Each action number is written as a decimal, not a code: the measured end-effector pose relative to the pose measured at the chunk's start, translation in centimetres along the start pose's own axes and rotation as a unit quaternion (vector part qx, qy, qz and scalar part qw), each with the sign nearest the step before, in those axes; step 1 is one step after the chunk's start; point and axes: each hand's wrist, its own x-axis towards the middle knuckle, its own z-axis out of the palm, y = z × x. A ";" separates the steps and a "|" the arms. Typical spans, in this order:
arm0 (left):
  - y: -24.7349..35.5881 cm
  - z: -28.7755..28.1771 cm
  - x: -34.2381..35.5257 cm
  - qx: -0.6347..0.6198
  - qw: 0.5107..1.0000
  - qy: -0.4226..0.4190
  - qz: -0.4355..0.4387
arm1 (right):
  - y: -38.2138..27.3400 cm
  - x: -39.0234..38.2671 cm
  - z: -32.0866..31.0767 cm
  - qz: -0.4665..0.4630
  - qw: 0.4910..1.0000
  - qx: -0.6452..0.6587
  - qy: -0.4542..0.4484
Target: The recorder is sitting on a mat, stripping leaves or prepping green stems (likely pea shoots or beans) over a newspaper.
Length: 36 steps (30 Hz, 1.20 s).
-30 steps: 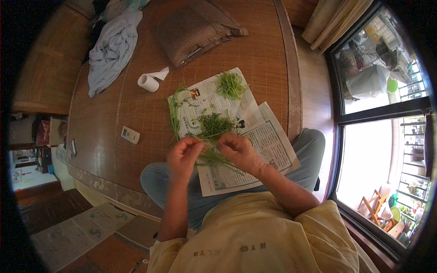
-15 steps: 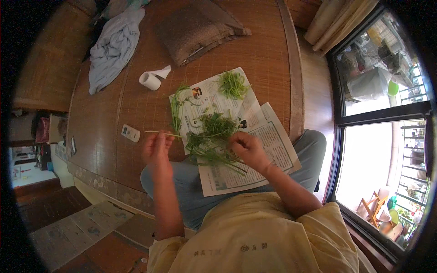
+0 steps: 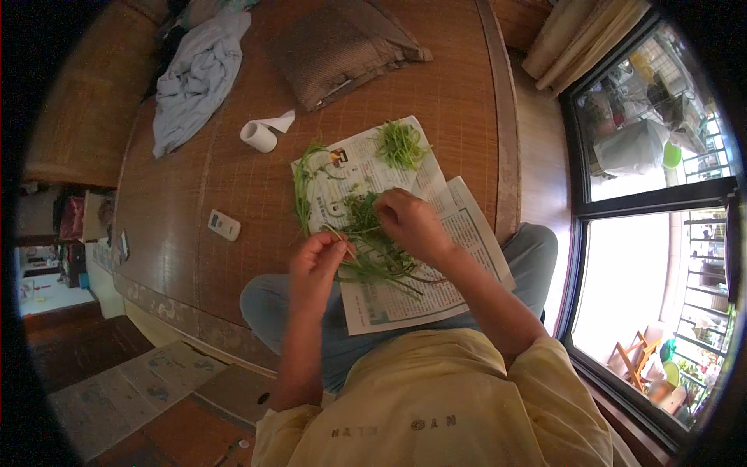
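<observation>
My left hand [image 3: 315, 261] pinches a thin green stem [image 3: 336, 232] at the left side of a loose pile of leafy greens [image 3: 359, 216]. Over the top of that pile, my right hand [image 3: 412, 224] is closed, its fingertips pressed together at a leafy sprig; the hand covers part of the pile. Long stalks [image 3: 389, 279] trail from the pile toward my lap. Newspaper sheets [image 3: 467, 233] lie beneath the greens. A small heap of short light-green pieces [image 3: 401, 146] sits at the far edge, and a bunch of stems [image 3: 302, 194] along the left edge.
On the brown woven mat [image 3: 179, 257] lie a white remote control [image 3: 224, 225], a toilet paper roll [image 3: 258, 136], a brown cushion [image 3: 342, 54] and a crumpled light-blue cloth [image 3: 201, 78]. My crossed legs [image 3: 268, 311] border the newspaper. A glass door [image 3: 622, 272] stands at the right.
My left hand has moved right, from beside the newspaper to the pile. My right hand has shifted up and slightly left, from the pile's right side onto its leafy top.
</observation>
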 end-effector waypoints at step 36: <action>-2.7 1.6 -0.2 -0.324 0.934 0.075 -0.134 | -2.3 -4.6 1.4 -0.010 0.985 0.169 -0.031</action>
